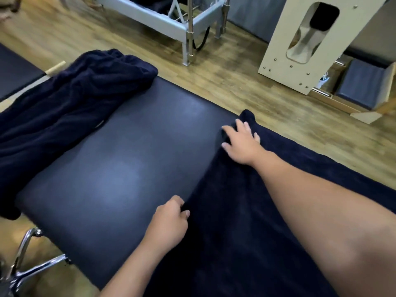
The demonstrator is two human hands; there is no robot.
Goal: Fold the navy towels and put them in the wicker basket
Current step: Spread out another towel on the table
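Observation:
A navy towel (246, 221) lies spread over the right part of a dark padded table (132, 159). My left hand (169, 224) pinches the towel's near left edge, fingers closed on the cloth. My right hand (242, 140) lies flat on the towel's far left corner, fingers spread and pressing down. A heap of crumpled navy towels (70, 103) sits on the table's left end, apart from both hands. No wicker basket is in view.
Wooden floor surrounds the table. A grey metal frame (182, 24) stands at the back. A pale wooden panel with a cut-out (300, 46) and a padded box (362, 84) stand at the back right. Chrome chair legs (27, 264) sit at the lower left.

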